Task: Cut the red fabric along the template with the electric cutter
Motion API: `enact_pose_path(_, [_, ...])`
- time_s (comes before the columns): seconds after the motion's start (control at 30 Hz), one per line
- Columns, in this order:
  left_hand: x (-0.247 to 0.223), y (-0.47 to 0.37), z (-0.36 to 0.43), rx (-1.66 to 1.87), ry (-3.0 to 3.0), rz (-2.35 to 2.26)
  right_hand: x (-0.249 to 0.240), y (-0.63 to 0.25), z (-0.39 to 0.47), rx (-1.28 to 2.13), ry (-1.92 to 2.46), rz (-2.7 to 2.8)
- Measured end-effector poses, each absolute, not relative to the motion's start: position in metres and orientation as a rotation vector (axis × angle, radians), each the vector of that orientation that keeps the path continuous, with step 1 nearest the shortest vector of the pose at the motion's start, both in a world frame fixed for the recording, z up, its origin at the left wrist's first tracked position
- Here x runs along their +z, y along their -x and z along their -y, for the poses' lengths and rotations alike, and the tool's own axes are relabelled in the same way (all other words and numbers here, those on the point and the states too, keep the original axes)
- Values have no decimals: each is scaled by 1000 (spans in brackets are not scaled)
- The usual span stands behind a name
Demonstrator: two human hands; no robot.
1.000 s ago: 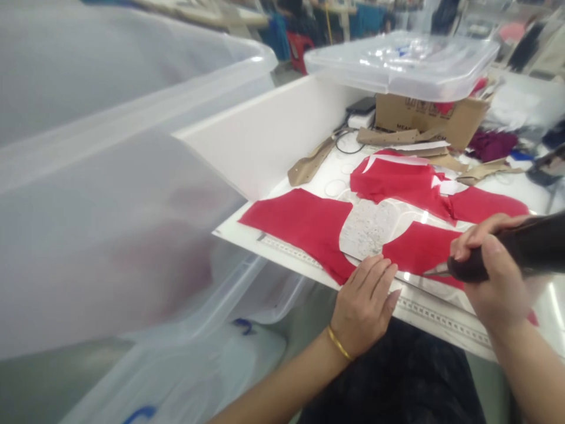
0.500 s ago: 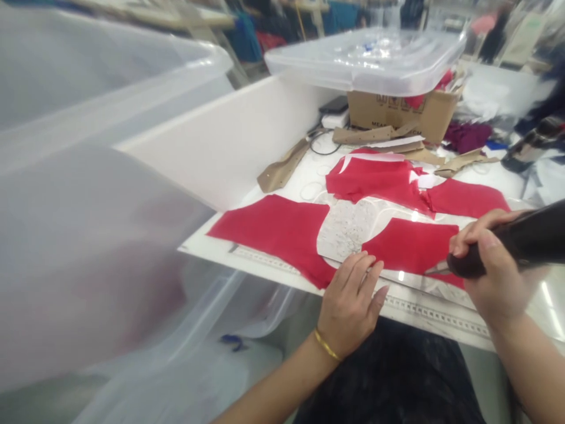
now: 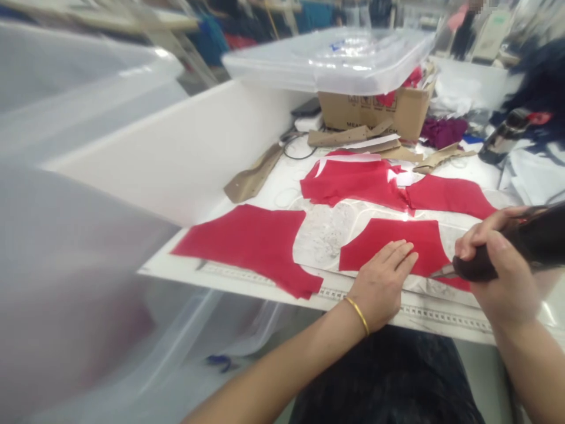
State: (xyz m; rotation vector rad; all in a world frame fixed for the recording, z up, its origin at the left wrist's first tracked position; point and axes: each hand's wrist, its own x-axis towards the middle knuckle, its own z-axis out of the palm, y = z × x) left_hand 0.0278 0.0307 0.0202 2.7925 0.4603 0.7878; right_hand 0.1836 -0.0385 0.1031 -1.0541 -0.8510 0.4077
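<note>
Head view: the red panel (image 3: 399,231) lies on the bench (image 3: 161,265), toward 4 o'clock. Your left grip (image 3: 382,282) rests flat on it, fingers extended; your right grip (image 3: 505,288) wraps the black tool (image 3: 542,238), tip at the panel's 4 o'clock edge. Expect light, limp handling: hold flat, near an edge.

Garment workshop: red fabric pieces (image 3: 247,244), white worktable (image 3: 168,265), purple cloth (image 3: 444,133).

Black tool (image 3: 541,237) partly beyond the right edge, plastic bins (image 3: 75,253) blurry
</note>
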Motion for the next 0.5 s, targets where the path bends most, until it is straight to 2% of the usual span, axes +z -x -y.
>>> enact_pose_path(0.5, [25,-28,-28,842,-2784,-392,106,-194,49,403,1028,847])
